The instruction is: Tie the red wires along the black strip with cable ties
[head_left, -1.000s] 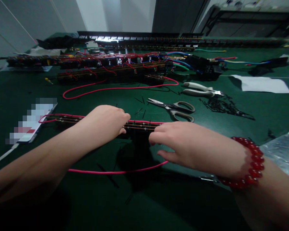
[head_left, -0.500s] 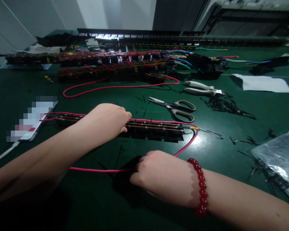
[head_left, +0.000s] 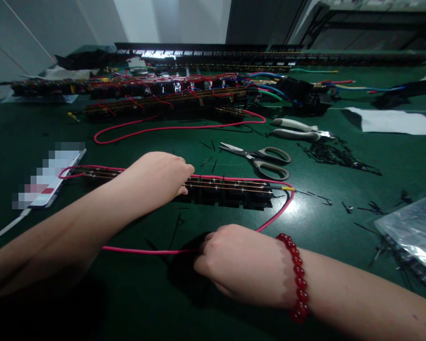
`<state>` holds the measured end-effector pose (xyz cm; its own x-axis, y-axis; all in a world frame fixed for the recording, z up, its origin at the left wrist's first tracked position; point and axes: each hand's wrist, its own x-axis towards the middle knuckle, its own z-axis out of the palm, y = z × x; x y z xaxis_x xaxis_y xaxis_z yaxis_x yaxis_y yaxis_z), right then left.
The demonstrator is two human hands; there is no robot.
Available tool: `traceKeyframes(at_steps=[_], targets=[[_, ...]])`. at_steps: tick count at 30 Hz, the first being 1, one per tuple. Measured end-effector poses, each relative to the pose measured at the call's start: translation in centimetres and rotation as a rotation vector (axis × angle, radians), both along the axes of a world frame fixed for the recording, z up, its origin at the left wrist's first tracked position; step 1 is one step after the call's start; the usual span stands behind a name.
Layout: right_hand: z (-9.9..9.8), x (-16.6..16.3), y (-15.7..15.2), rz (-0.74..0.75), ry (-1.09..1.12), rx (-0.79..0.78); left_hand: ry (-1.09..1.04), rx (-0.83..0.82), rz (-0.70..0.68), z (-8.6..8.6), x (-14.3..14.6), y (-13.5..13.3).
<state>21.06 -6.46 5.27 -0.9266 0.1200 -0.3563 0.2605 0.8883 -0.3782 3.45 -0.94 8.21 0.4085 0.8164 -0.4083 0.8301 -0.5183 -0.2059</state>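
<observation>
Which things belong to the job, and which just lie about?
In hand, it seems:
long black strip with copper-coloured rods, under left hand
long red cable, at right hand

Apparently lying about:
grey-handled metal scissors
grey-handled metal pliers
shiny silvery bag

Table (head_left: 326, 241) smooth, glossy sheen at four o'clock. Bag (head_left: 417, 218), between three and four: crinkled, shiny plastic. Pliers (head_left: 296, 135), two o'clock: bright metal tip, matt plastic-looking grips. Scissors (head_left: 250, 155) metal-bladed. Bracelet (head_left: 300, 283), five o'clock: glossy, smooth beads. Cable (head_left: 138, 250) smooth, plastic-looking; strip (head_left: 230, 195) topped with coppery metal.
</observation>
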Motion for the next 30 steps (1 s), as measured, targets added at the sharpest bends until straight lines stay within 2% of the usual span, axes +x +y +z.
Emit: traceKeyframes(at_steps=[4, 9, 15, 23, 30], targets=[[0.44, 0.13, 0.42, -0.016, 0.047, 0.001, 0.001, 0.005, -0.002, 0.07, 0.02, -0.06], [0.08, 0.25, 0.49, -0.045, 0.058, 0.034, 0.001, 0.006, 0.006, 0.01, 0.01, -0.09], [-0.09, 0.17, 0.2, -0.026, 0.044, -0.036, -0.002, 0.011, 0.005, -0.08, -0.04, -0.06], [-0.07, -0.03, 0.08, -0.016, -0.041, -0.048, -0.002, 0.016, -0.002, -0.14, -0.07, -0.08], [0.31, -0.03, 0.19, -0.047, 0.024, -0.057, 0.001, 0.006, 0.011, 0.03, 0.03, -0.13]])
